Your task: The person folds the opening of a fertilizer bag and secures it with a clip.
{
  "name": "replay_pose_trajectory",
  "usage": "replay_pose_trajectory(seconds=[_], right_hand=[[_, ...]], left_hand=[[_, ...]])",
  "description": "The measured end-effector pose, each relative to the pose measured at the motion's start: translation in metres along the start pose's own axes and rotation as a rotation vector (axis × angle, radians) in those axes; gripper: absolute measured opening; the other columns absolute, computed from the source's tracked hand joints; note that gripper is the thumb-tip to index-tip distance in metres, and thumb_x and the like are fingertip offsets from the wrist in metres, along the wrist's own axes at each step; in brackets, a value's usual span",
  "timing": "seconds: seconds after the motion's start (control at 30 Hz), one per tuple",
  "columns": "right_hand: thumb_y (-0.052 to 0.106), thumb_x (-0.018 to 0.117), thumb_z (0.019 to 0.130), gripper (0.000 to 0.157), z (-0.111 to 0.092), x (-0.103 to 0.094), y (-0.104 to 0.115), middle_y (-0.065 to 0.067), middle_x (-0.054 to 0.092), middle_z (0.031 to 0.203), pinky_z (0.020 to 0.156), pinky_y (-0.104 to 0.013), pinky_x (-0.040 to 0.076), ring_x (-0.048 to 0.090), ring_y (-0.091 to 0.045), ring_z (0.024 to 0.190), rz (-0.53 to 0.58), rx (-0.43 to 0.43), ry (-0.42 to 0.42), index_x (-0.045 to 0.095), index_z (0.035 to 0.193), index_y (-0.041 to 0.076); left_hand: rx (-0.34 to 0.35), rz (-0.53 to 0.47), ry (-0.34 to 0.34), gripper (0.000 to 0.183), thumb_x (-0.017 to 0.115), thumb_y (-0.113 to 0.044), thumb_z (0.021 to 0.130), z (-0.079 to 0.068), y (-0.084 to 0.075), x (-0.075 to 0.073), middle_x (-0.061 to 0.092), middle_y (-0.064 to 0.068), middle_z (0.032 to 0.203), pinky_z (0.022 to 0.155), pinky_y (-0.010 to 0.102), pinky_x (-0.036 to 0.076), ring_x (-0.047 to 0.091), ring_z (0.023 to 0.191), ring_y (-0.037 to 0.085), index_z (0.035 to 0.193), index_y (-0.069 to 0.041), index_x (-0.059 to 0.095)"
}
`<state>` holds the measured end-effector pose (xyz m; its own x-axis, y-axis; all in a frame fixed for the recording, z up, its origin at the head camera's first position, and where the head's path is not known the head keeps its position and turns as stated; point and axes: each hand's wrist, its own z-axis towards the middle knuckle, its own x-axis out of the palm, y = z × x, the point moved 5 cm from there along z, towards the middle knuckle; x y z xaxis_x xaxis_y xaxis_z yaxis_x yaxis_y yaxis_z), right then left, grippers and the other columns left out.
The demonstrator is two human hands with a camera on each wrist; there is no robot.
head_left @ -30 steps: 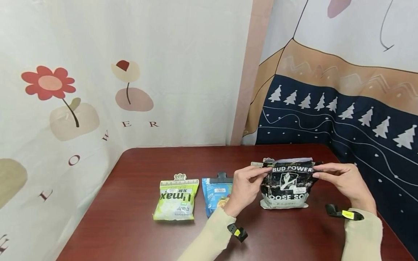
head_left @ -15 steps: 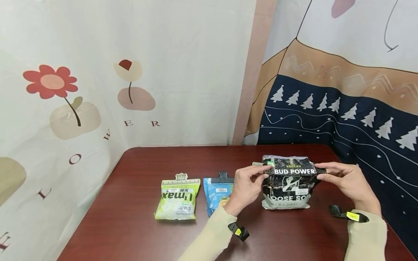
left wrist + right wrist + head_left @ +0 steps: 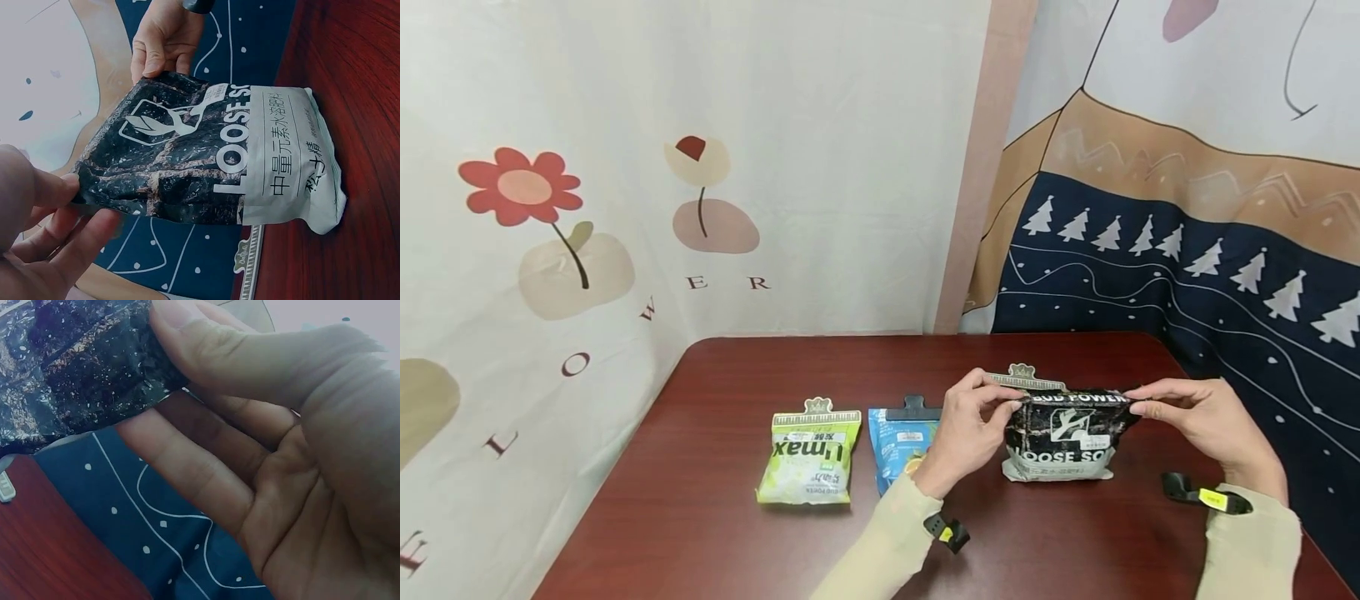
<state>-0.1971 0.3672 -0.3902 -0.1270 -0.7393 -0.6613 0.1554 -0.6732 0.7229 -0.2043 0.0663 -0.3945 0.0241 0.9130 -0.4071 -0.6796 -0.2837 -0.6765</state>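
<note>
A black and white bag [image 3: 1060,442] printed "LOOSE SO" stands upright at the table's right side. At its top left corner my left hand [image 3: 973,425] pinches the black plastic between thumb and fingers. My right hand [image 3: 1206,421] pinches the opposite top corner. The top edge is folded over, and the fold runs through the "BUD POWER" lettering. In the left wrist view the bag [image 3: 181,150] shows crinkled black film above a pale base. Behind the bag lies a pale bag clip [image 3: 1026,379] with a crown-shaped handle, partly hidden by it.
Left of the hands lie a green and white bag [image 3: 811,467] with a pale clip [image 3: 817,410] across its top and a blue bag [image 3: 898,450] with a black clip [image 3: 913,407]. The left hand covers part of the blue bag. Printed curtains [image 3: 820,167] hang behind the reddish table [image 3: 715,533].
The bag's top flap tipped back toward me at half a second ago, showing more print, and is now folded down lower. The clip behind has come into fuller view. Both hands keep their pinch.
</note>
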Motion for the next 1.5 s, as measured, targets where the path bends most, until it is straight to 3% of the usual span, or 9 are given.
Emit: replay_pose_trajectory(seconds=[0.1,0.23,0.33,0.57,0.77,1.0,1.23,1.5], right_hand=[[0.027,0.076,0.078,0.022,0.000,0.000,0.002,0.003,0.072,0.089,0.065,-0.018,0.048,0.059,-0.004,0.082,-0.010,-0.020,-0.006,0.075,0.095,0.013],[0.018,0.074,0.081,0.014,0.000,0.001,0.006,0.001,0.069,0.098,0.070,-0.014,0.046,0.055,-0.003,0.095,0.009,-0.124,0.011,0.075,0.093,0.012],[0.013,0.072,0.082,0.010,0.001,0.002,0.010,0.000,0.068,0.096,0.069,-0.015,0.047,0.057,-0.005,0.092,0.026,-0.179,0.018,0.074,0.091,0.012],[0.014,0.069,0.085,0.006,0.003,0.005,0.016,0.003,0.065,0.087,0.063,-0.022,0.049,0.058,-0.011,0.075,0.001,-0.126,0.041,0.070,0.091,0.015],[0.016,0.069,0.086,0.013,0.002,0.007,0.027,0.003,0.066,0.094,0.065,-0.019,0.050,0.060,-0.010,0.076,-0.043,-0.175,0.083,0.070,0.098,0.019],[0.029,0.072,0.083,0.012,0.006,0.015,0.040,0.006,0.068,0.092,0.063,-0.024,0.053,0.060,-0.011,0.077,-0.047,-0.137,0.101,0.072,0.094,0.025],[0.025,0.074,0.080,0.011,0.011,0.028,0.055,0.007,0.070,0.088,0.058,-0.025,0.050,0.059,-0.010,0.076,0.012,-0.223,0.152,0.074,0.092,0.025],[0.020,0.076,0.078,0.010,0.010,0.036,0.063,0.009,0.069,0.083,0.058,-0.025,0.049,0.059,-0.009,0.075,0.031,-0.265,0.136,0.075,0.086,0.027]], left_hand=[[-0.013,-0.020,0.003,0.012,0.064,-0.016,0.089,0.000,0.001,0.001,0.052,-0.005,0.090,0.071,0.010,0.048,0.051,0.084,0.001,0.096,-0.014,0.074],[-0.002,0.052,-0.001,0.012,0.062,-0.017,0.090,0.000,0.001,0.002,0.063,-0.011,0.093,0.070,0.012,0.045,0.053,0.089,0.001,0.093,-0.017,0.074],[0.010,0.075,0.007,0.013,0.060,-0.017,0.092,0.000,0.001,0.002,0.068,-0.011,0.093,0.069,0.011,0.044,0.057,0.088,-0.001,0.094,-0.019,0.072],[0.012,0.036,0.032,0.014,0.057,-0.016,0.093,0.001,-0.001,0.001,0.068,-0.010,0.096,0.067,0.009,0.045,0.058,0.086,-0.004,0.098,-0.019,0.070],[0.002,0.067,0.110,0.020,0.054,-0.011,0.093,0.007,-0.008,0.005,0.063,-0.012,0.102,0.063,0.009,0.043,0.052,0.077,-0.003,0.104,-0.019,0.069],[0.055,0.208,0.185,0.019,0.057,-0.020,0.092,0.017,-0.019,0.020,0.063,-0.015,0.106,0.080,0.009,0.043,0.054,0.096,-0.003,0.106,-0.025,0.069],[0.118,0.362,0.213,0.016,0.062,-0.028,0.090,0.027,-0.029,0.037,0.066,-0.015,0.096,0.062,0.005,0.040,0.054,0.080,-0.005,0.103,-0.027,0.070],[0.139,0.405,0.186,0.011,0.061,-0.030,0.090,0.030,-0.032,0.044,0.067,-0.017,0.092,0.057,0.006,0.038,0.053,0.075,-0.005,0.095,-0.029,0.071]])
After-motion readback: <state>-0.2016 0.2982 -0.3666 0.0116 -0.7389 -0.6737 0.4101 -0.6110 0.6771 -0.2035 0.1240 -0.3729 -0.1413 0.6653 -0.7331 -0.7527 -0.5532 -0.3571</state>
